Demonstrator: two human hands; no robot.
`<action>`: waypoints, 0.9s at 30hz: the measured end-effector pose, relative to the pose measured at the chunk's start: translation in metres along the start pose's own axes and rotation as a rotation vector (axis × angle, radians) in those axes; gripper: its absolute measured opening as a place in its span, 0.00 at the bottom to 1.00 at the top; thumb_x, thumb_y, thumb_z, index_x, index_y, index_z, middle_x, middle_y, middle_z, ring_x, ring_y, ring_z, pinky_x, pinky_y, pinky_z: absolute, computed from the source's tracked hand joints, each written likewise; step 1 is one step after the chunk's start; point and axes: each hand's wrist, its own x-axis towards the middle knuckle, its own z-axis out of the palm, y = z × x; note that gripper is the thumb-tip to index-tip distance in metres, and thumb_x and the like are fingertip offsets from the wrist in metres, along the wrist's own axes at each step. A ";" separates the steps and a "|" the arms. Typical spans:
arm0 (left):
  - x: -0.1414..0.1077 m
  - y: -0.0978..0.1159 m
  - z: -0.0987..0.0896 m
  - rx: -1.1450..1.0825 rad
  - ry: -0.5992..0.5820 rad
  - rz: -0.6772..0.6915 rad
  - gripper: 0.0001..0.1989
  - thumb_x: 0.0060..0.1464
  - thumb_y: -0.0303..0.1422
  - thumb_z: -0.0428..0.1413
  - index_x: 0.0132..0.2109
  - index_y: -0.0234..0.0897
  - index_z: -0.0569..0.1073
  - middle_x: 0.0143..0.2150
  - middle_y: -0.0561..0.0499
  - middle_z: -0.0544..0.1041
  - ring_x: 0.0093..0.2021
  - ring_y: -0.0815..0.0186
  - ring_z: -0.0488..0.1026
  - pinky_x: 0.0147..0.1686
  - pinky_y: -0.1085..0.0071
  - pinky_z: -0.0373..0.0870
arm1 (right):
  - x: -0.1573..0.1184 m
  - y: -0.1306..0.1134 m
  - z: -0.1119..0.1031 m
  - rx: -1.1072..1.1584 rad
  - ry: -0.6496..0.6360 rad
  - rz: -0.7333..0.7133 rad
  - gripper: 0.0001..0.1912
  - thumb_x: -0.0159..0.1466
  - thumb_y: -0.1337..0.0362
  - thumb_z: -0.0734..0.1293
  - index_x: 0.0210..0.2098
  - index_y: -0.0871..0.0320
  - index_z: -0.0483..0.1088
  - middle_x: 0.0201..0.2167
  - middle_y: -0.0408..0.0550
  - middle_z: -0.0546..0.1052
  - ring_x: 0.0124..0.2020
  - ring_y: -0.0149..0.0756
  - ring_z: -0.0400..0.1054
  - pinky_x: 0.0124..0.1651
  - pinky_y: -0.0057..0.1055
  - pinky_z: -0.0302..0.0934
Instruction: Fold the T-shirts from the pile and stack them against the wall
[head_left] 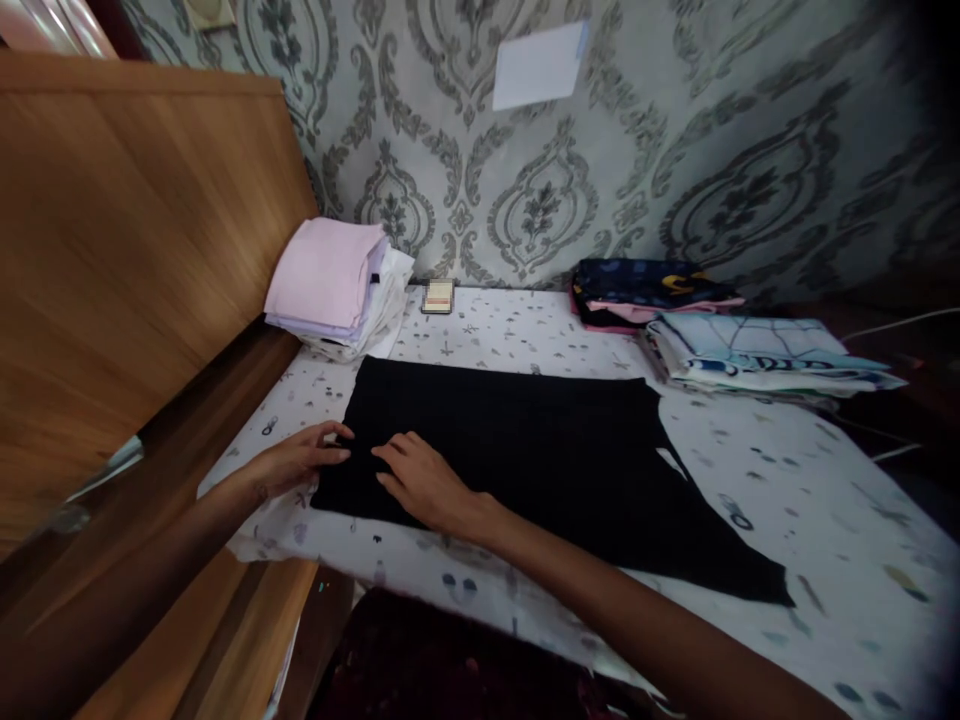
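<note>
Mostly, damask-patterned wall (465,150) fills my view, above a bed-like surface spread with a white printed sheet (517,325). At the left leans a wooden panel (142,200). Across the middle of the sheet lies a black garment (525,435), spread flat, its right end running out to a slanted point towards the near side. Folded cloths sit around it: a light-blue and white stack (757,350) to the right, a pink-topped stack (326,275) at the far left, and a dark navy bundle (652,285) against the wall. Both hands are at the garment's left end. The right hand (427,480) is palm down over the black cloth, fingers loosely bent and apart; the left hand (307,460) is half open at the edge, thumb and forefinger parted. I see neither gripping anything. Smallest is a little square box (439,296) near the wall.
</note>
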 end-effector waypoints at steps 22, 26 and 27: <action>-0.010 -0.030 -0.001 0.009 0.013 0.065 0.41 0.42 0.45 0.68 0.59 0.40 0.61 0.30 0.58 0.70 0.23 0.73 0.62 0.19 0.77 0.52 | 0.044 -0.008 0.036 0.190 0.141 0.152 0.07 0.68 0.71 0.63 0.41 0.59 0.74 0.39 0.50 0.75 0.44 0.39 0.67 0.49 0.35 0.62; -0.010 -0.025 0.006 0.092 0.101 0.064 0.37 0.46 0.51 0.65 0.57 0.39 0.63 0.22 0.63 0.64 0.18 0.74 0.58 0.17 0.77 0.49 | 0.044 -0.009 0.036 0.211 0.186 0.144 0.08 0.68 0.71 0.63 0.42 0.60 0.74 0.40 0.51 0.75 0.45 0.39 0.66 0.50 0.36 0.62; -0.009 -0.024 0.008 0.101 0.133 0.068 0.36 0.47 0.53 0.63 0.57 0.39 0.63 0.21 0.64 0.63 0.17 0.74 0.57 0.16 0.77 0.49 | 0.043 -0.008 0.036 0.221 0.208 0.130 0.09 0.68 0.71 0.63 0.43 0.60 0.74 0.40 0.51 0.75 0.45 0.39 0.66 0.50 0.36 0.62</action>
